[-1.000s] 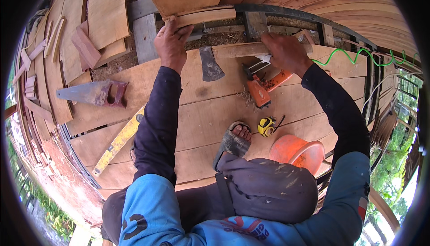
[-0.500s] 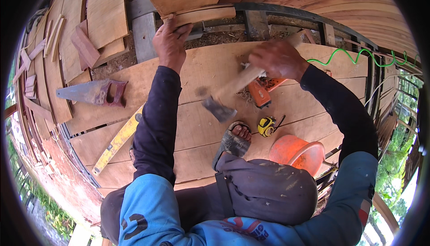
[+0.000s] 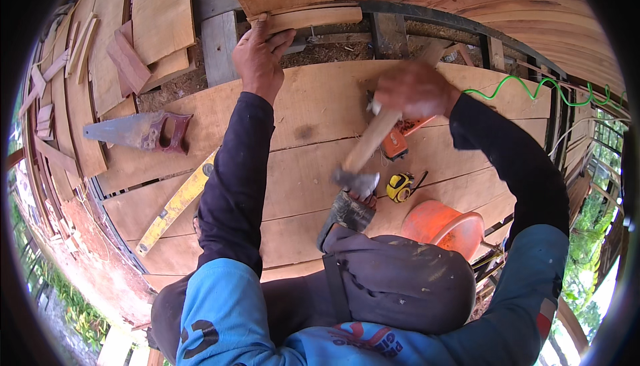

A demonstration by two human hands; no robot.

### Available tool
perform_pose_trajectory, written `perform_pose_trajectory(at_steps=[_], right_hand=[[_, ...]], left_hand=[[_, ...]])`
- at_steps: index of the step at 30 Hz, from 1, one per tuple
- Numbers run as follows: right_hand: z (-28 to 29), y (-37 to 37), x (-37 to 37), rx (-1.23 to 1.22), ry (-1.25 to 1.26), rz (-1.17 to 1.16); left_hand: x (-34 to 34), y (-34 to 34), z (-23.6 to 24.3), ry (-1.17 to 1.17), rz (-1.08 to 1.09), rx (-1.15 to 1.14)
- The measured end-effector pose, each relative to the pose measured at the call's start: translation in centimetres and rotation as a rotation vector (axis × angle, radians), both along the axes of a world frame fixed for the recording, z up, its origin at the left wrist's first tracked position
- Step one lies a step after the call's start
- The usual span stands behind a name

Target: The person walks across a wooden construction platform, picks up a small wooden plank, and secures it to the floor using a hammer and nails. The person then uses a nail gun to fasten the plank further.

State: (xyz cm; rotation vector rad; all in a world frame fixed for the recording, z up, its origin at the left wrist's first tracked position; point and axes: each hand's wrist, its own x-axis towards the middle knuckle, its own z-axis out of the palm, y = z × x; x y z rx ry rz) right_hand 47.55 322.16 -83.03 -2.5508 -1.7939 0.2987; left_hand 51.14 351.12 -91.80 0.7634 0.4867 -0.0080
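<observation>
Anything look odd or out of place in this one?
Yes: the axe in the right hand has its blade overlapping the sandaled foot in view, seemingly a risky spot; contact is unclear. A dark smudge also stands out against the paler board.

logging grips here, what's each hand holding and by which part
Right hand: the axe, by its wooden handle. Left hand: the wooden strip, by its left end.
</observation>
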Motion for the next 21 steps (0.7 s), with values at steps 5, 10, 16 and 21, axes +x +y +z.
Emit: perform_pose_trajectory(at_steps=[5, 10, 16, 21], right_hand=[[2.7, -0.5, 2.7, -0.227, -0.015, -0.593], [0.6, 0.6, -2.4, -0.209, 0.056, 0.015], [2.4, -0.2, 4.1, -0.292, 0.002, -0.704], [1.1, 0.5, -1.2, -0.119, 0.129, -0.092]], left_hand=[[0.0, 0.3, 0.2, 0.029, 0.006, -0.008], [-0.2, -0.2, 0.2, 0.039, 0.026, 0.031], [0.1, 0.0, 0.0, -0.024, 0.022, -0.007], [-0.1, -0.1, 0.4, 0.011, 0.027, 0.018]])
